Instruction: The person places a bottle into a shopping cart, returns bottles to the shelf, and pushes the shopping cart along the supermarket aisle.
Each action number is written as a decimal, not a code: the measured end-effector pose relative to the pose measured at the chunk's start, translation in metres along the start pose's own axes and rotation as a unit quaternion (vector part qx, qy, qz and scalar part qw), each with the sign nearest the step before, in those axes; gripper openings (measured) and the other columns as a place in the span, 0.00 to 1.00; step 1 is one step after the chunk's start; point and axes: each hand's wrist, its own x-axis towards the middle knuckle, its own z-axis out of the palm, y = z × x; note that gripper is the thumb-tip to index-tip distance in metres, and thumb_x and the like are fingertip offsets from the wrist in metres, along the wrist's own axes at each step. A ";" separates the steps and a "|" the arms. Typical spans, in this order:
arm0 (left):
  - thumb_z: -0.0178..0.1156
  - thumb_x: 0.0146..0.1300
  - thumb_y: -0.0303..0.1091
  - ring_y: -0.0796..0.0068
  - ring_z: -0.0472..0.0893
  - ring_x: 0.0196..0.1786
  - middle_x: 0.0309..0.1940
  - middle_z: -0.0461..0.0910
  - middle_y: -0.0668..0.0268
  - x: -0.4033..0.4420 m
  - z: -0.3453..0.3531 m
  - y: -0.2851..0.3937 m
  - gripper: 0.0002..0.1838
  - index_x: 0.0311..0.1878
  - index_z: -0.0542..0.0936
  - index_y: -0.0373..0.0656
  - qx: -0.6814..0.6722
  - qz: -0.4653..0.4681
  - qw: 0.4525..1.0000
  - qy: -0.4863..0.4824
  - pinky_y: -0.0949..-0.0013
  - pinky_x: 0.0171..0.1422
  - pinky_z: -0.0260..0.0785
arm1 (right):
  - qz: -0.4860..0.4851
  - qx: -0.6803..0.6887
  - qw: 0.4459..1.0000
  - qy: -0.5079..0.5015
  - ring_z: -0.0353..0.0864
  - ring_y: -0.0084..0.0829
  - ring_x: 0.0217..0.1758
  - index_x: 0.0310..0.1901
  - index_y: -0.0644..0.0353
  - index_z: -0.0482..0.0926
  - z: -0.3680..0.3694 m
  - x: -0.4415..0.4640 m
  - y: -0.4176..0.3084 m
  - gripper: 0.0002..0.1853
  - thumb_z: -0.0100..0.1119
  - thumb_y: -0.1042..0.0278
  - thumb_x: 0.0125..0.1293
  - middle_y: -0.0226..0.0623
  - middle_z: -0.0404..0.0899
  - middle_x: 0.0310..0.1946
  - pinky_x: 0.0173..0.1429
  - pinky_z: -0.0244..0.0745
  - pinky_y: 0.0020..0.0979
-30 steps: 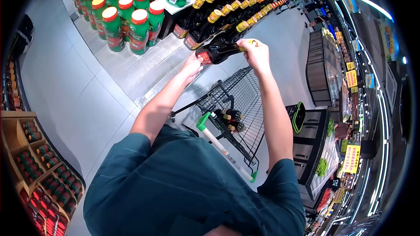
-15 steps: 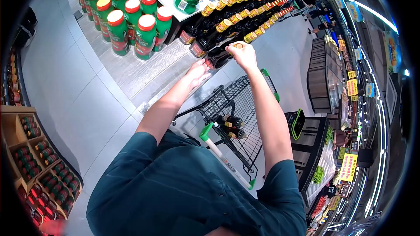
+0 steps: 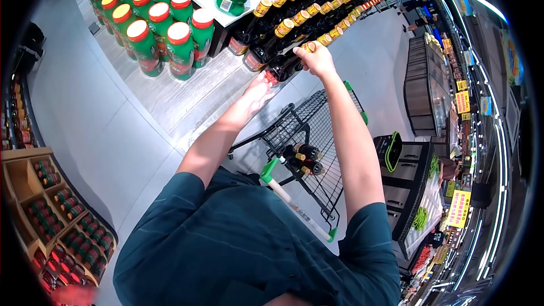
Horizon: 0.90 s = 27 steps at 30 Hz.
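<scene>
Head view, and both hands are out front at the end of a bottle display! Right hand (image 3: pixel 316 58), fingers clamped on the yellow-capped neck of a dark bottle (image 3: pixel 279 73), which leans at a slant with its red-labelled base toward the left hand (image 3: pixel 258 92). Over on that left hand, the fingers are apart and extended, their tips right by the label and not wrapped round the glass; whether they touch it is hard to tell.

Just beyond the fingers, look at those rows of dark bottles (image 3: pixel 284 27), yellow caps lined up close together! Off to the left of the left fingers stand green bottles (image 3: pixel 179 52) with red-rimmed caps, packed on a low grey platform (image 3: pixel 148 93), and a white shelf (image 3: pixel 218 12) above carries more green ones.

Down below the right fingers sits the black wire cart (image 3: pixel 326 130), with a few dark bottles lying in its basket, and its pale handle (image 3: pixel 294 204) with green ends near the person's shirt (image 3: pixel 243 238). Well off to the right of the fingers, a green-rimmed black basket (image 3: pixel 392 151) rests beside the produce counter (image 3: pixel 422 198).
</scene>
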 end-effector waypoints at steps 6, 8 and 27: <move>0.46 0.69 0.17 0.78 0.74 0.61 0.64 0.75 0.73 0.020 -0.018 -0.010 0.36 0.79 0.58 0.52 0.068 0.003 0.998 0.006 0.52 0.66 0.67 | 0.000 0.081 0.997 0.000 0.82 0.22 0.24 0.72 0.64 0.65 -0.001 -0.037 0.024 0.41 0.72 0.55 0.62 0.31 0.84 0.32 0.21 0.70 0.23; 0.48 0.74 0.25 0.79 0.75 0.59 0.62 0.77 0.70 0.009 -0.007 -0.010 0.27 0.74 0.65 0.50 0.101 0.039 0.989 0.100 0.63 0.59 0.68 | -0.010 0.143 0.989 0.021 0.81 0.21 0.24 0.73 0.67 0.62 -0.004 -0.059 0.052 0.44 0.72 0.55 0.62 0.32 0.85 0.34 0.20 0.69 0.23; 0.64 0.65 0.45 0.51 0.71 0.69 0.60 0.77 0.55 -0.143 0.061 -0.211 0.22 0.58 0.83 0.45 0.699 0.150 0.631 -0.301 0.50 0.75 0.61 | 0.378 0.192 0.905 -0.034 0.85 0.29 0.28 0.53 0.62 0.82 0.065 -0.287 0.425 0.20 0.65 0.60 0.63 0.36 0.87 0.37 0.29 0.81 0.32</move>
